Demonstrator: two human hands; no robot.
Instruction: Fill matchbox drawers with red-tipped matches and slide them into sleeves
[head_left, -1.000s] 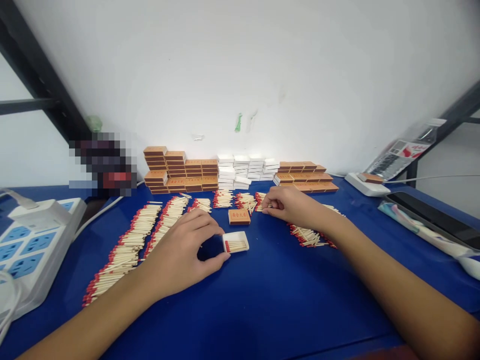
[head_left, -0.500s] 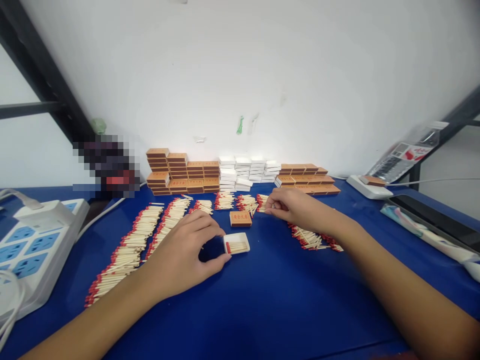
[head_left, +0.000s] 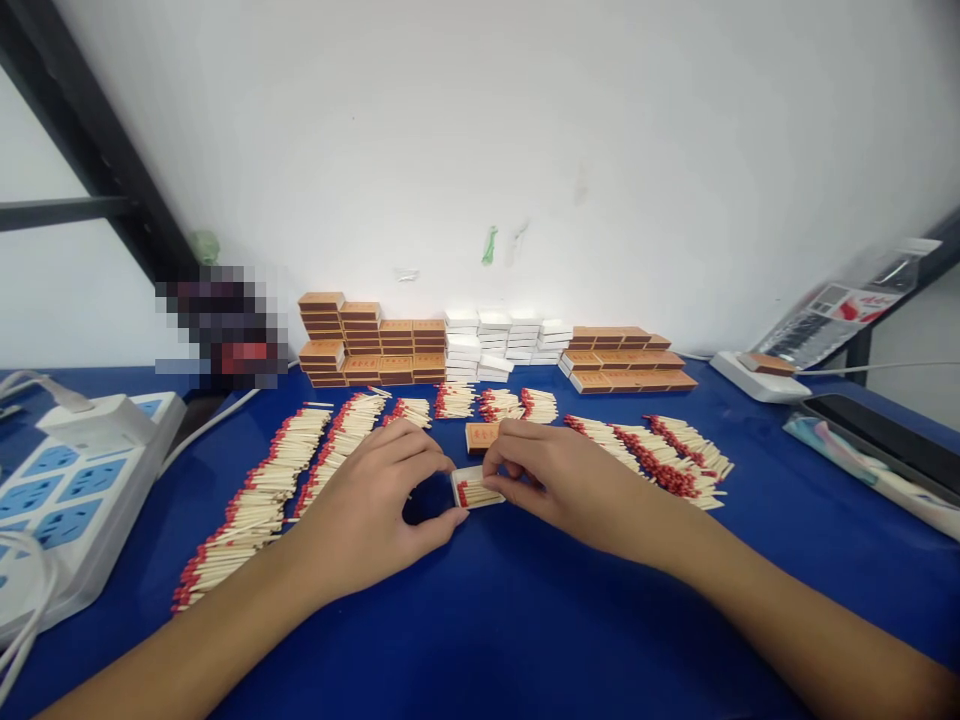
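A small white matchbox tray point(head_left: 459, 487) with red-headed matches point(head_left: 477, 492) in it lies on the blue table. My left hand point(head_left: 390, 490) grips the tray's left end between thumb and fingers. My right hand point(head_left: 540, 470) is closed in a pinch over the tray's right end, its fingertips on the matches there. Exactly how many it pinches is hidden. Just behind the tray sits an orange matchbox cover point(head_left: 480, 437), partly covered by my right hand.
Match rows lie left point(head_left: 262, 500) and right point(head_left: 660, 455). Along the wall stand stacked orange matchboxes point(head_left: 360, 345), white trays point(head_left: 495, 340) and more orange boxes point(head_left: 622, 360). A power strip point(head_left: 82, 490) is at left; a phone point(head_left: 877, 435) and bottle point(head_left: 847, 305) are at right.
My right hand has moved from the small match pile at the back toward me and left, to the tray. My left hand keeps its grip on the tray. The view has shifted slightly.
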